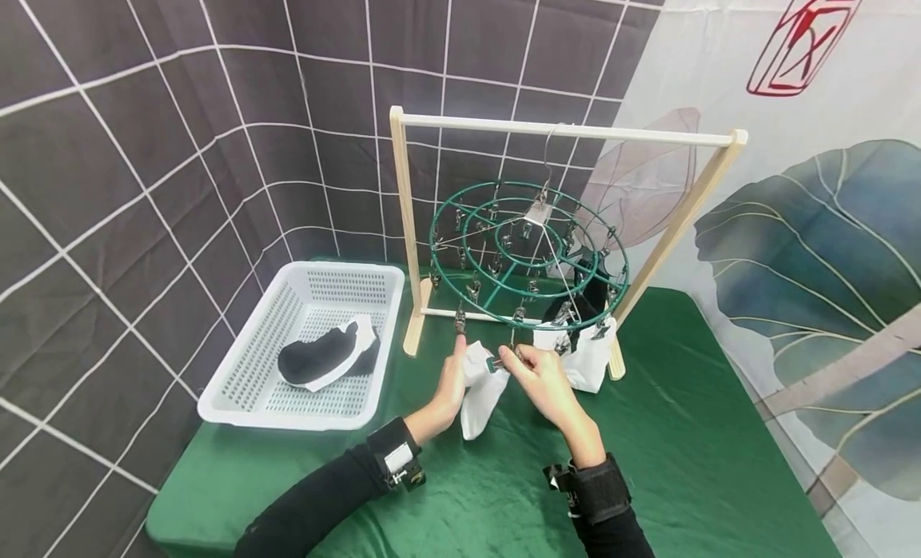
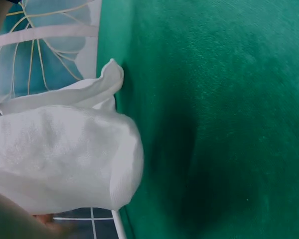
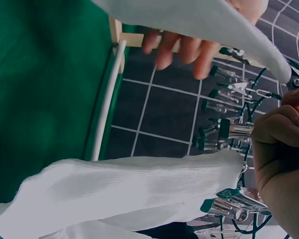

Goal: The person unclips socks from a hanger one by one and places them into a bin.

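A white sock (image 1: 484,402) hangs below the front rim of a round green clip hanger (image 1: 496,298). My left hand (image 1: 448,386) holds it near its upper part, and in the right wrist view the fingers (image 3: 189,50) show behind the cloth. With thumb and curled fingers, my right hand (image 1: 543,382) pinches a metal clip (image 1: 495,364) whose green tip is at the sock's top edge. To the right, other white socks (image 1: 590,362) hang from clips, with a black sock (image 1: 593,290) behind them. The sock's end fills the left part of the left wrist view.
The hanger hooks onto a wooden rack (image 1: 561,129) and carries several metal clips. At left on the green tablecloth (image 1: 446,502) stands a white plastic basket (image 1: 216,402) with black and white socks (image 1: 316,358) in it. A grey grid-patterned cloth backs the table.
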{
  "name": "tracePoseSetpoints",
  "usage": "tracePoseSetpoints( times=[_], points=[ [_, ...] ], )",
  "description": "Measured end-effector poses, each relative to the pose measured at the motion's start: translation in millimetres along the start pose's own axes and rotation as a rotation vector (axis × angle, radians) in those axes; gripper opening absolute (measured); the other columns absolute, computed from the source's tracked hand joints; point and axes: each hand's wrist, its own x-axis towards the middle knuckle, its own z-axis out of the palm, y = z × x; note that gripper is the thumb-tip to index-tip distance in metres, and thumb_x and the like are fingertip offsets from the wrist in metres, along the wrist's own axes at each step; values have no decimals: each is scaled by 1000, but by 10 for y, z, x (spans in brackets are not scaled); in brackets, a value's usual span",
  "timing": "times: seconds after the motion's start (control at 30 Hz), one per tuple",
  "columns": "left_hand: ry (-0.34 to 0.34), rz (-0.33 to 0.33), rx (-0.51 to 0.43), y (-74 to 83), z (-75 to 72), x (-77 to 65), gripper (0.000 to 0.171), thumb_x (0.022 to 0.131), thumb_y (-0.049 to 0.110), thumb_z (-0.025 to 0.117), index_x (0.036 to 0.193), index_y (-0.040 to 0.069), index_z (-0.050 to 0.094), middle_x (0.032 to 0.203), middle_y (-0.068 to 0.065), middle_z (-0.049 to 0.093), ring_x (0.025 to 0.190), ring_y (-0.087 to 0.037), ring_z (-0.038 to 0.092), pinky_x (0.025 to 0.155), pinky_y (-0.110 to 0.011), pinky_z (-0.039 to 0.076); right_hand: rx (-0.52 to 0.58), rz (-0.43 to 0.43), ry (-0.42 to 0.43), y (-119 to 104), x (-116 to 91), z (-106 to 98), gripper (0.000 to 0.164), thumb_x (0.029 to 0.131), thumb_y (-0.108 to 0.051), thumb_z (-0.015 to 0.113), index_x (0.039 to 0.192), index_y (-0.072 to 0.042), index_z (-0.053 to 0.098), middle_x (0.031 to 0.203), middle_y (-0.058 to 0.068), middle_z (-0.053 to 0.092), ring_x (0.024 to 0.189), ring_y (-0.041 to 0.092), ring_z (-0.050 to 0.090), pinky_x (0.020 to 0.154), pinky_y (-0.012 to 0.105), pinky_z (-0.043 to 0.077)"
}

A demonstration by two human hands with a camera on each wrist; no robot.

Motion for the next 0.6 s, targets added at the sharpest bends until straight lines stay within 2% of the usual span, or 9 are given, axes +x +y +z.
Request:
tracePoseSetpoints(
  times=[0.07, 0.1, 0.17, 0.27, 0.37, 0.5, 0.6],
  points=[
    [-23, 8, 17, 61, -6, -41, 57, 112, 37, 22, 71, 11, 52, 65, 2, 48, 65, -10, 46, 66, -23, 38, -3, -4, 12, 9, -1, 0, 51, 100, -29, 63, 59, -13, 38, 54, -9, 27, 48, 1, 24, 52, 21, 24],
    [-31, 22, 32, 74, -8, -47, 52, 112, 35, 24, 70, 14, 49, 65, 5, 42, 64, -10, 42, 64, -22, 36, -5, -4, 18, 16, 1, -1, 51, 100, -28, 63, 59, -13, 38, 54, -9, 27, 48, 1, 24, 52, 21, 24],
    [-51, 79, 65, 82, -10, -51, 49, 112, 27, 29, 76, 7, 55, 69, 4, 46, 66, -10, 45, 65, -22, 38, -8, -3, 30, 31, 0, -5, 51, 100, -26, 64, 58, -12, 38, 54, -10, 28, 49, 2, 25, 52, 21, 24],
    [-82, 163, 98, -63, -20, 25, 40, 110, 26, 40, 96, -1, 65, 76, 1, 53, 67, -8, 50, 63, -20, 42, -17, -3, 42, 48, 1, -13, 51, 99, -25, 64, 58, -12, 38, 54, -10, 28, 49, 2, 25, 51, 21, 24],
    [-102, 217, 119, -93, -34, 31, 34, 107, 27, 49, 109, -1, 67, 79, -2, 60, 66, -7, 53, 59, -20, 44, -21, -4, 42, 49, -1, -19, 51, 99, -24, 64, 57, -12, 38, 53, -10, 28, 48, 3, 25, 51, 22, 24],
    [-83, 325, 217, -82, -55, 41, 28, 105, 28, 54, 103, 4, 68, 80, -6, 63, 67, -6, 53, 59, -20, 43, -25, -6, 40, 50, 0, -21, 51, 99, -24, 64, 57, -13, 39, 52, -11, 29, 48, 2, 25, 51, 21, 24],
    [-68, 453, 345, -70, -82, 69, 26, 105, 27, 54, 95, 6, 66, 71, -2, 58, 63, -4, 48, 56, -18, 38, -25, -16, 43, 57, -2, -18, 51, 100, -24, 64, 57, -13, 38, 53, -11, 28, 48, 1, 24, 50, 22, 24]
  ],
)
